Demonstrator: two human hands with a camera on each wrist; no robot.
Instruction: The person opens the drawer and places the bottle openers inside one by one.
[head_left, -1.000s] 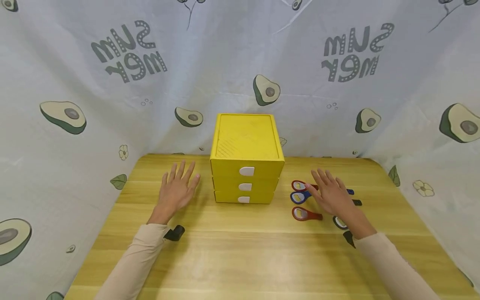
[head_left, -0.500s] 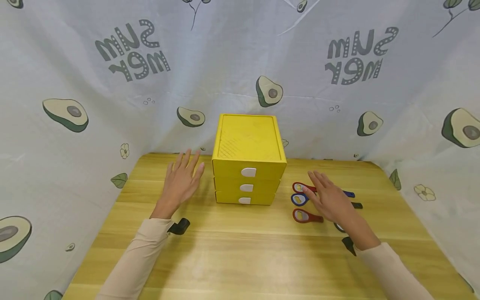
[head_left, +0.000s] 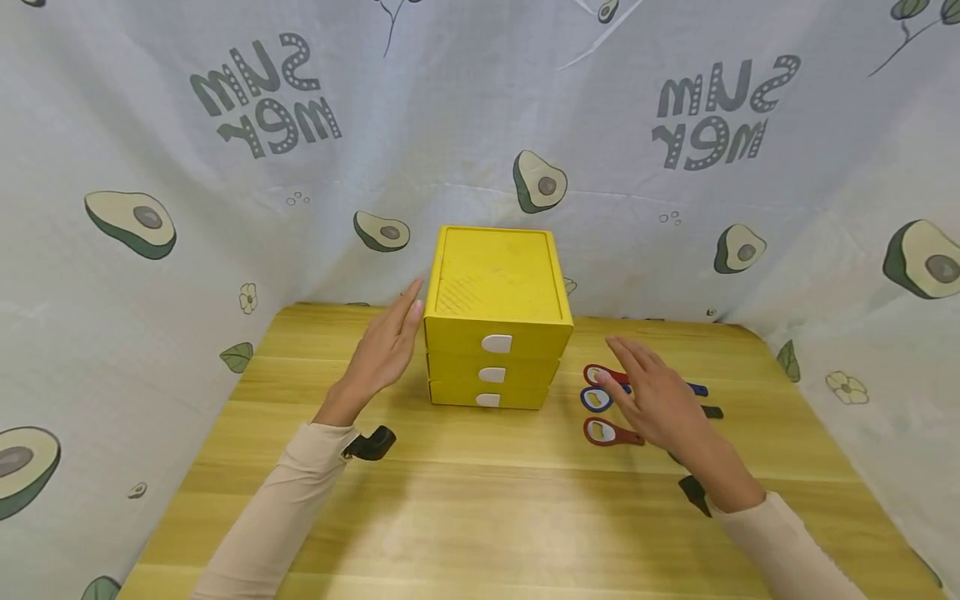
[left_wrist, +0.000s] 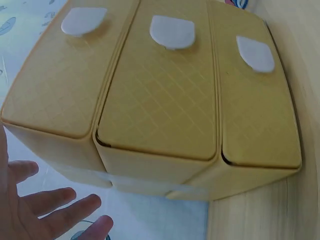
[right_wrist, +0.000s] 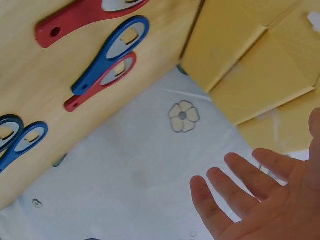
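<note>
A yellow three-drawer cabinet [head_left: 498,275] with white pull tabs stands at the back middle of the table, all its drawers closed. My left hand [head_left: 378,354], fingers straight, is raised right beside the cabinet's left side; the left wrist view shows spread fingers [left_wrist: 55,207] near that side, holding nothing. Over the bottle openers on the right hovers my right hand [head_left: 663,408], fingers extended and nothing held. Beneath it lie a red bottle opener [head_left: 611,432] in front and a blue bottle opener [head_left: 596,399] behind, partly covered by the hand. Another red bottle opener [right_wrist: 102,84] lies beside the blue one.
More bottle openers, including a blue one [right_wrist: 30,140] overlapping a dark one [right_wrist: 11,125], lie farther right on the wooden table [head_left: 480,508]. A white curtain [head_left: 465,108] printed with avocados hangs behind and along both sides of the table.
My left hand has moved right and forward to the cabinet's side, turning edge-on. My right hand has shifted slightly left over the bottle openers. The cabinet and bottle openers stay in place.
</note>
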